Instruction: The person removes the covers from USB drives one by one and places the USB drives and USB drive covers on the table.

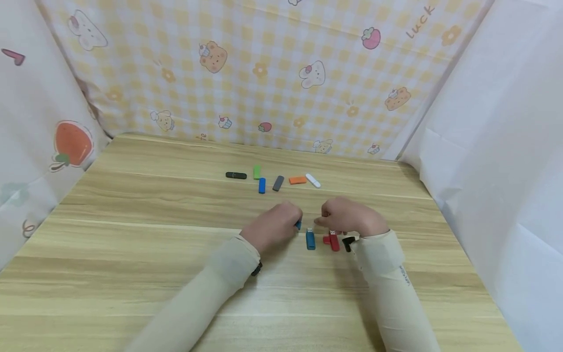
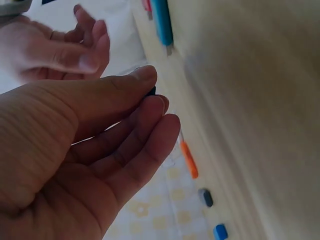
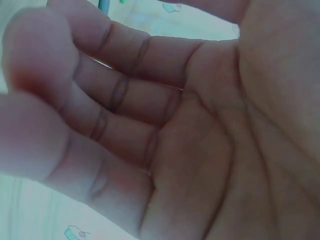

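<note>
Here, a small blue piece (image 1: 298, 224) in a pinch

The left hand (image 1: 273, 226) nips it between thumb and fingers, just beside an uncapped blue USB stick (image 1: 311, 241). The right hand (image 1: 354, 215), fingers loosely curled, grips nothing visible near a red USB stick (image 1: 335, 242). Farther back on the wooden table (image 1: 281, 313), an orange stick (image 1: 297, 180) neighbours a white stick (image 1: 313, 180).

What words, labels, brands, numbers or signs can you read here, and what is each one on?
"luck": on the yellow checked backdrop, towards its upper right.
"fe", as far as I can tell: small, low on the same backdrop, left of its middle.
Right sleeve: small dark lettering, too small and blurred to read.
USB sticks: no lettering can be made out on any.
</note>
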Demonstrator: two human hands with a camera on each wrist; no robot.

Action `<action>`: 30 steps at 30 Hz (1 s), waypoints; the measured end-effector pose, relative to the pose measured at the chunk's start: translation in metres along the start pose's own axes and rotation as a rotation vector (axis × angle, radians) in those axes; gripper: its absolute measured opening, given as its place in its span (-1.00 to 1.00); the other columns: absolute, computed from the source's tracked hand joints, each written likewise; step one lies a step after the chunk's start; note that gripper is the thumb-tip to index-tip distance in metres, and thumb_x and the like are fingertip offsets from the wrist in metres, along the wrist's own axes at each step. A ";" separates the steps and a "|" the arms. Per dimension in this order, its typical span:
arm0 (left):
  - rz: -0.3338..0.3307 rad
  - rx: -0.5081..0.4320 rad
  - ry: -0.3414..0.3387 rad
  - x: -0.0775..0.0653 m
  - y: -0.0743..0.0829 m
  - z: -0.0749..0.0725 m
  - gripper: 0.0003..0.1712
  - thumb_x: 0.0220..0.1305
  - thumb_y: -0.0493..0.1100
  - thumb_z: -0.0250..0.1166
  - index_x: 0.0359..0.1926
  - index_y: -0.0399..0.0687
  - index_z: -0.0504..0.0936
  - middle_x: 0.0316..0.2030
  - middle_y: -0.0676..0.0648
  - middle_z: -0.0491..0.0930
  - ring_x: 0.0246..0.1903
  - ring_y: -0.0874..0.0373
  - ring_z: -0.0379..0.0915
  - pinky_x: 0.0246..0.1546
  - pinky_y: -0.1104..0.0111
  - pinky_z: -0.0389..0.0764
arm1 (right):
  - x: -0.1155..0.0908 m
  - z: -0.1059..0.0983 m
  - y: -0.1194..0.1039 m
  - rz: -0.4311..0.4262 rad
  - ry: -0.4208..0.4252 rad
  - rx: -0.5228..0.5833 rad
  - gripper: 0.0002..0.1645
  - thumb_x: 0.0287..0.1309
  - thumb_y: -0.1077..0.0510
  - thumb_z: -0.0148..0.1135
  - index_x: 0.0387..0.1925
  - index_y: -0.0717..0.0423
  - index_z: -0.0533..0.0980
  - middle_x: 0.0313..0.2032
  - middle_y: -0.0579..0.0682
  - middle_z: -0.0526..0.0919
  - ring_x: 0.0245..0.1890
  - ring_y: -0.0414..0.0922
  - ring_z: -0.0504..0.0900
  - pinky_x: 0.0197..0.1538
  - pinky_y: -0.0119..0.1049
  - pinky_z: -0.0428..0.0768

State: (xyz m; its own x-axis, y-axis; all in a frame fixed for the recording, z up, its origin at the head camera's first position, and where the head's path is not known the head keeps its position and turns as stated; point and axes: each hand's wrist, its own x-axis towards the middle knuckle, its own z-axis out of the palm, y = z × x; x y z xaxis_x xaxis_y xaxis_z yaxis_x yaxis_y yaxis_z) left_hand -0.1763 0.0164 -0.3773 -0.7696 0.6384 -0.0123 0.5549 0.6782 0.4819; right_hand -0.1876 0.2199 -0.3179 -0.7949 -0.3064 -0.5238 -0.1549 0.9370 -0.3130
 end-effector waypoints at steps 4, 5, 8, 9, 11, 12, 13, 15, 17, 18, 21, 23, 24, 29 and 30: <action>-0.001 0.028 -0.034 0.003 0.003 0.007 -0.93 0.44 -0.40 0.35 -0.17 -0.21 0.74 -0.32 -0.04 0.62 -0.34 0.13 0.43 -0.25 0.35 0.57 | -0.001 -0.002 0.001 -0.001 -0.002 0.019 -0.68 0.58 0.02 0.23 -0.16 0.22 0.67 -0.41 0.07 0.66 -0.47 -0.11 0.58 -0.33 -0.32 0.56; -0.007 0.032 -0.044 0.004 0.004 0.008 -0.94 0.45 -0.38 0.35 -0.16 -0.21 0.74 -0.32 -0.04 0.62 -0.35 0.13 0.43 -0.26 0.36 0.56 | -0.001 -0.002 0.002 -0.004 -0.002 0.019 -0.67 0.58 0.02 0.23 -0.16 0.23 0.67 -0.41 0.07 0.65 -0.48 -0.11 0.57 -0.34 -0.32 0.55; -0.015 0.040 -0.059 0.006 0.006 0.013 -0.94 0.45 -0.37 0.36 -0.17 -0.20 0.75 -0.34 -0.04 0.62 -0.39 0.16 0.41 -0.31 0.39 0.54 | -0.001 -0.002 0.003 -0.007 0.000 0.018 -0.67 0.58 0.03 0.23 -0.16 0.23 0.67 -0.42 0.07 0.65 -0.50 -0.14 0.55 -0.34 -0.33 0.54; -0.018 0.041 -0.063 0.006 0.007 0.014 -0.94 0.45 -0.37 0.36 -0.18 -0.20 0.75 -0.36 -0.03 0.62 -0.41 0.17 0.41 -0.33 0.40 0.54 | -0.002 -0.002 0.004 -0.010 0.001 0.019 -0.67 0.58 0.03 0.23 -0.16 0.23 0.67 -0.43 0.07 0.65 -0.50 -0.15 0.54 -0.35 -0.33 0.54; -0.025 0.037 -0.068 0.007 0.008 0.016 -0.94 0.45 -0.38 0.35 -0.19 -0.19 0.74 -0.38 -0.02 0.61 -0.43 0.18 0.40 -0.36 0.41 0.52 | -0.002 -0.003 0.004 -0.015 0.003 0.020 -0.68 0.58 0.03 0.23 -0.16 0.23 0.67 -0.45 0.06 0.64 -0.52 -0.15 0.53 -0.35 -0.33 0.53; -0.020 0.045 -0.069 0.007 0.008 0.016 -0.94 0.45 -0.38 0.35 -0.19 -0.19 0.74 -0.39 -0.02 0.62 -0.43 0.19 0.39 -0.36 0.42 0.51 | -0.002 -0.003 0.004 -0.015 0.005 0.023 -0.68 0.58 0.04 0.23 -0.17 0.23 0.67 -0.46 0.06 0.63 -0.52 -0.16 0.52 -0.34 -0.33 0.53; -0.016 0.053 -0.069 0.008 0.009 0.017 -0.94 0.46 -0.38 0.35 -0.19 -0.19 0.74 -0.39 -0.02 0.61 -0.43 0.19 0.39 -0.36 0.42 0.51 | -0.003 -0.003 0.005 -0.019 0.007 0.022 -0.68 0.58 0.04 0.23 -0.18 0.24 0.67 -0.47 0.05 0.63 -0.53 -0.16 0.52 -0.34 -0.33 0.53; -0.005 0.073 -0.068 0.008 0.010 0.017 -0.93 0.47 -0.38 0.34 -0.18 -0.20 0.74 -0.38 -0.03 0.62 -0.43 0.18 0.39 -0.36 0.43 0.50 | -0.003 -0.004 0.006 -0.025 0.009 0.026 -0.68 0.58 0.04 0.23 -0.19 0.24 0.66 -0.48 0.04 0.62 -0.53 -0.16 0.51 -0.35 -0.33 0.53; 0.007 0.094 -0.065 0.008 0.012 0.018 -0.91 0.48 -0.38 0.32 -0.17 -0.20 0.75 -0.38 -0.04 0.62 -0.43 0.18 0.38 -0.36 0.44 0.49 | -0.003 -0.004 0.007 -0.028 0.010 0.029 -0.68 0.58 0.04 0.23 -0.20 0.24 0.66 -0.49 0.03 0.61 -0.54 -0.16 0.51 -0.35 -0.33 0.52; 0.011 0.103 -0.064 0.008 0.013 0.018 -0.90 0.49 -0.39 0.31 -0.17 -0.21 0.75 -0.38 -0.05 0.62 -0.43 0.18 0.38 -0.37 0.44 0.48 | -0.002 -0.004 0.007 -0.027 0.010 0.031 -0.68 0.58 0.04 0.23 -0.20 0.24 0.65 -0.49 0.03 0.61 -0.54 -0.17 0.51 -0.35 -0.33 0.52; 0.014 0.123 -0.065 0.008 0.015 0.018 -0.89 0.50 -0.39 0.30 -0.18 -0.22 0.75 -0.40 -0.04 0.59 -0.46 0.19 0.37 -0.41 0.47 0.45 | -0.002 -0.004 0.008 -0.025 0.007 0.031 -0.67 0.59 0.04 0.22 -0.20 0.23 0.65 -0.50 0.00 0.60 -0.54 -0.17 0.51 -0.35 -0.33 0.52; 0.017 0.132 -0.067 0.008 0.016 0.018 -0.89 0.50 -0.39 0.31 -0.18 -0.22 0.76 -0.44 -0.03 0.58 -0.49 0.20 0.35 -0.44 0.49 0.43 | -0.002 -0.004 0.008 -0.022 0.004 0.035 -0.67 0.59 0.04 0.22 -0.20 0.24 0.65 -0.52 -0.02 0.57 -0.54 -0.18 0.50 -0.35 -0.34 0.51; 0.020 0.139 -0.067 0.008 0.017 0.018 -0.90 0.49 -0.38 0.32 -0.17 -0.23 0.77 -0.45 -0.02 0.57 -0.49 0.21 0.35 -0.45 0.50 0.42 | -0.002 -0.004 0.008 -0.019 0.002 0.039 -0.67 0.59 0.04 0.22 -0.21 0.24 0.64 -0.53 -0.03 0.56 -0.54 -0.18 0.49 -0.35 -0.34 0.50; 0.033 0.165 -0.065 0.008 0.018 0.019 -0.92 0.48 -0.35 0.37 -0.12 -0.23 0.79 -0.48 0.00 0.56 -0.50 0.23 0.34 -0.47 0.52 0.38 | -0.003 -0.004 0.007 -0.014 -0.007 0.058 -0.67 0.59 0.05 0.22 -0.23 0.25 0.62 -0.57 -0.06 0.50 -0.54 -0.19 0.46 -0.34 -0.35 0.47; 0.034 0.167 -0.063 0.008 0.018 0.019 -0.91 0.48 -0.35 0.36 -0.12 -0.22 0.79 -0.48 0.00 0.56 -0.51 0.23 0.34 -0.47 0.52 0.38 | -0.003 -0.004 0.007 -0.014 -0.006 0.058 -0.68 0.59 0.06 0.22 -0.22 0.25 0.62 -0.57 -0.06 0.51 -0.54 -0.19 0.46 -0.34 -0.35 0.47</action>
State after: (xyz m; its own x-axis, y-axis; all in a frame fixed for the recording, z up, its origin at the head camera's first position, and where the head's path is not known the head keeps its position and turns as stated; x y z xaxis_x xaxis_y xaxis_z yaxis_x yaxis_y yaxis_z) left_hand -0.1665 0.0403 -0.3857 -0.7313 0.6798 -0.0564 0.6286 0.7037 0.3311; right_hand -0.1888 0.2282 -0.3157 -0.7895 -0.3202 -0.5236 -0.1311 0.9214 -0.3657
